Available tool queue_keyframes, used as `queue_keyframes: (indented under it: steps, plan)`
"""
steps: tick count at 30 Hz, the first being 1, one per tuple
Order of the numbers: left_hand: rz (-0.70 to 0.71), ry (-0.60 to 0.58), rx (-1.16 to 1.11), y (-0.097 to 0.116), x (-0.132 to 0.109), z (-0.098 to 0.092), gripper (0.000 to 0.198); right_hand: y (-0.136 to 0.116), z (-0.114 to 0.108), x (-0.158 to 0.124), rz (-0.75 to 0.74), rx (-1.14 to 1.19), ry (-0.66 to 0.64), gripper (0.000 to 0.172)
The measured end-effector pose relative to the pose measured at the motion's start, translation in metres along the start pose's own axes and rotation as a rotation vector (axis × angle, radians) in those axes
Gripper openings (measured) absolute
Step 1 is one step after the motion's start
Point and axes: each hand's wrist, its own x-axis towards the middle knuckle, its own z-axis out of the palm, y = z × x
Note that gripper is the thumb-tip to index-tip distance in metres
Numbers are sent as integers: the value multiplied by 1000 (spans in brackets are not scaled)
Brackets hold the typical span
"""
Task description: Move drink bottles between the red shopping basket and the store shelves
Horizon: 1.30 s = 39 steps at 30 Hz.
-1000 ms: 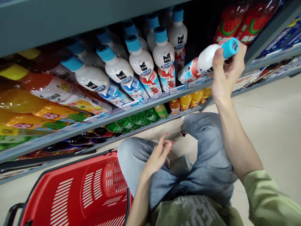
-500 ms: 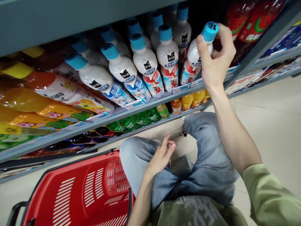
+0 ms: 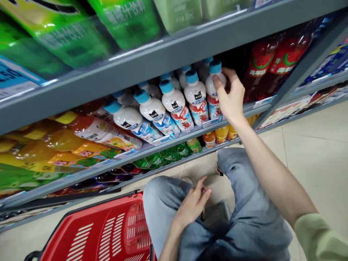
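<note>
My right hand [image 3: 231,96] reaches into the middle shelf [image 3: 168,137] and its fingers are wrapped round a white milk bottle with a blue cap [image 3: 214,87], which stands upright at the right end of a row of like bottles [image 3: 174,105]. My left hand [image 3: 193,201] rests loosely on my left knee in blue jeans [image 3: 163,199], fingers slightly apart and holding nothing.
A red shopping basket [image 3: 106,235] sits on the floor at lower left. Orange juice bottles [image 3: 81,134] lie to the left on the same shelf, red watermelon bottles [image 3: 266,61] to the right. Green packs [image 3: 81,32] fill the shelf above. Tiled floor [image 3: 312,152] lies at right.
My right hand brought the tilted milk bottle upright and pushed it back onto the shelf beside the others. The view has tilted upward, showing the shelf above. My left hand stayed on the knee.
</note>
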Motion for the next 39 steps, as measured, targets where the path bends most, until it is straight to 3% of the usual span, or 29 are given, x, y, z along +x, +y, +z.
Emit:
queue_keyframes:
  steps: [2, 6, 8, 15, 39]
  plan:
    - [-17, -11, 56, 2, 1, 1, 61, 5, 0, -4, 2, 0, -20, 46]
    - [-53, -76, 167, 7, 3, 2, 62, 24, -6, -10, -3, -15, -48, 83]
    - [-63, -92, 209, 10, 4, 3, 62, 32, -9, -11, 31, -9, -103, 91]
    - [-74, -93, 275, 2, 10, 8, 65, 32, -19, -11, 97, -2, -192, 57]
    - [-102, -74, 371, -7, 15, 13, 64, 23, -19, -13, 169, -36, -125, 59]
